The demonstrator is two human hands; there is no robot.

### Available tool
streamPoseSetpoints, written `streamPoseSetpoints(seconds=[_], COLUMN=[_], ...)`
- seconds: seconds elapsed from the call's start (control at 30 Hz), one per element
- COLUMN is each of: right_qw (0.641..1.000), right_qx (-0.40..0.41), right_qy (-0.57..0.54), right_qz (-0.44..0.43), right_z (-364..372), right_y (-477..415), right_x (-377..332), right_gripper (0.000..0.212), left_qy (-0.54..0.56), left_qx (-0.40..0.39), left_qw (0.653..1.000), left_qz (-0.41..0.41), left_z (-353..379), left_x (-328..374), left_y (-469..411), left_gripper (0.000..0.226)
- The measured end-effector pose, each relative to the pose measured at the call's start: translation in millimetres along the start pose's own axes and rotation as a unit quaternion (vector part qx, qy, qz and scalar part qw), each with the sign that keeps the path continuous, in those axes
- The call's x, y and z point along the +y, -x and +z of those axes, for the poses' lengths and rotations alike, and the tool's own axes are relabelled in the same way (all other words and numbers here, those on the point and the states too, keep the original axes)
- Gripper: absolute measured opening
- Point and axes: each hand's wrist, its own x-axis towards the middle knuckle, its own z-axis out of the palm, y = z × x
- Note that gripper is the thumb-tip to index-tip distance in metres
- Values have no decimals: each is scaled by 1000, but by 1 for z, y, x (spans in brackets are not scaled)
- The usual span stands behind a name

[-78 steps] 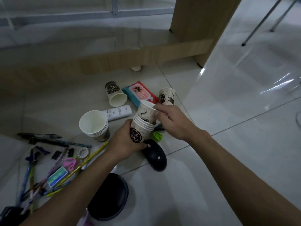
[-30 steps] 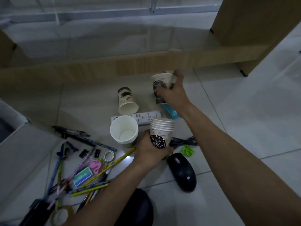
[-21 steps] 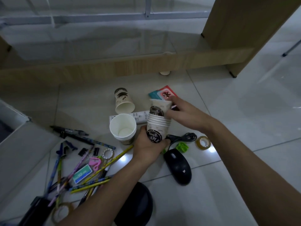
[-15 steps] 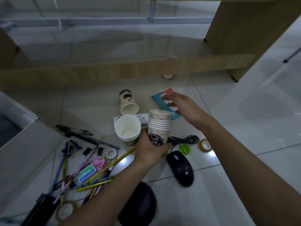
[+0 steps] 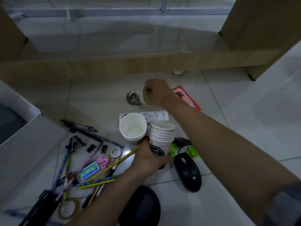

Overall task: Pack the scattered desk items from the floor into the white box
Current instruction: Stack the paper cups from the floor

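Your right hand (image 5: 157,93) curls its fingers over the rim end of a single paper cup (image 5: 136,97), gripping it at 12 o'clock of the clutter. That cup is on its side, its long axis running from 9 to 3 o'clock. The base with the dark logo points to 9, and the mouth is turned to 3, into your palm. You cannot tell from here whether it rests on the floor or is just clear of it.

Your left hand (image 5: 149,159) wraps round the bottom of a stack of cups (image 5: 162,136), which is upright with the mouths up. Just beside the stack at 9 o'clock stands a wider white cup (image 5: 132,128), also mouth up. A remote (image 5: 156,115) lies flat at 12 o'clock of the stack, lengthwise from 9 to 3. A red packet (image 5: 189,99) shows at 3 o'clock of your right hand, and a mouse (image 5: 187,172) lies at 5 o'clock of the stack. The white box (image 5: 19,128) sits at the far 9 o'clock edge, with pens and pencils (image 5: 91,162) between it and your left hand.
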Motion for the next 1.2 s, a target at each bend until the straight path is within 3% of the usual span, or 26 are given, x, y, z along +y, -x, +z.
streamPoseSetpoints(seconds=[0.07,0.17,0.27,0.43,0.53,0.63,0.77,0.87,1.0,1.1,1.2], right_qw=[994,962,949,943,941,962,982,977,986,992,975], right_qx=[39,-94,-213,-293,-264,-127,86,151,113,-18,-112], right_qy=[-92,-240,-210,-49,-96,-155,-121,-110,-68,13,79], right_qz=[37,94,98,147,188,188,118,98,101,128,177], right_z=[-18,-62,-99,-100,-99,-125,-167,-181,-184,-166,-153], right_y=[8,45,84,111,122,131,99,50,-26,-79,-111], right_x=[19,41,48,28,21,17,24,32,51,77,97], right_gripper=[24,30,25,36,39,51,27,23,39,60,72], left_qy=[-3,-29,-62,-85,-41,-23,-18,-29,0,-18,-10], left_qx=[5,5,21,33,20,33,46,43,59,49,23], left_qw=[1000,1000,998,993,996,996,993,992,993,997,997], left_qz=[2,7,21,76,77,83,104,112,104,62,71], left_z=[-2,-2,2,20,26,29,33,35,44,55,62], left_x=[-2,0,8,33,50,67,84,90,92,85,79], left_y=[0,1,4,3,2,1,-13,-29,-51,-59,-66], left_gripper=[61,63,71,71,64,73,75,75,69,68,68])
